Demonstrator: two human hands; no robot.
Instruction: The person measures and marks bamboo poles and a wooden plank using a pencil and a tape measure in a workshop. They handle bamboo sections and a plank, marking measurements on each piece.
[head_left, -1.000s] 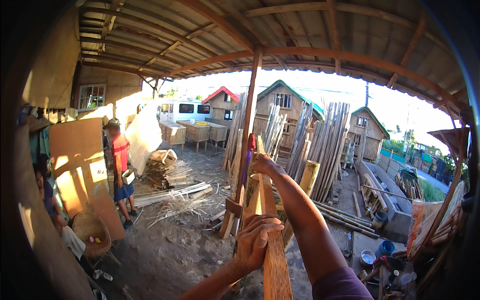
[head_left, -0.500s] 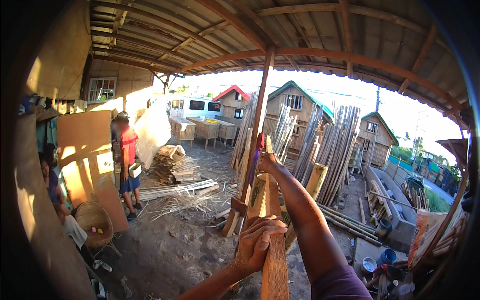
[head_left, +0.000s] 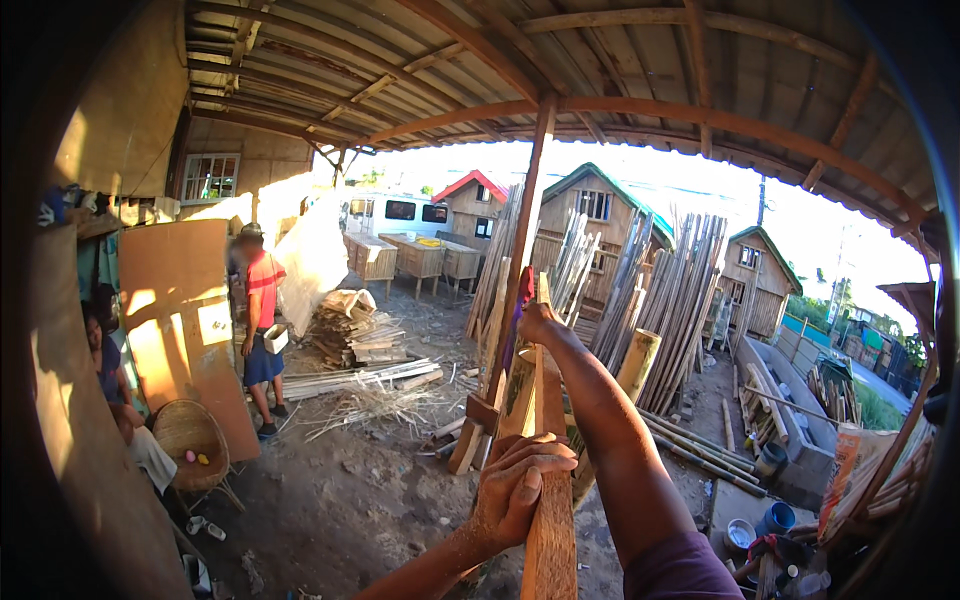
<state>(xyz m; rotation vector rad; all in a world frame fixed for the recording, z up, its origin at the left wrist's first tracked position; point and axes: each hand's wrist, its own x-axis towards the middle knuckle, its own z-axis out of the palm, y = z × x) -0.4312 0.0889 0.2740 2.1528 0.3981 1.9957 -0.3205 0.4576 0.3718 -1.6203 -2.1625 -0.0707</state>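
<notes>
Left grip: the left hand (head_left: 515,490) is wrapped around the long pale wooden plank (head_left: 548,470), fingers curled over its near part.
Right grip: the right hand (head_left: 535,322) closes on a red-handled tool (head_left: 523,295) at the plank's far end; the blade cannot be made out.
Plank: stands tilted, running from the left grip up to the right grip.
Beyond the right grip: a slanted wooden post (head_left: 520,240) and leaning bamboo poles (head_left: 680,300).
Left of the grips: a person in a red shirt (head_left: 260,330) standing on the dirt floor (head_left: 340,480).
</notes>
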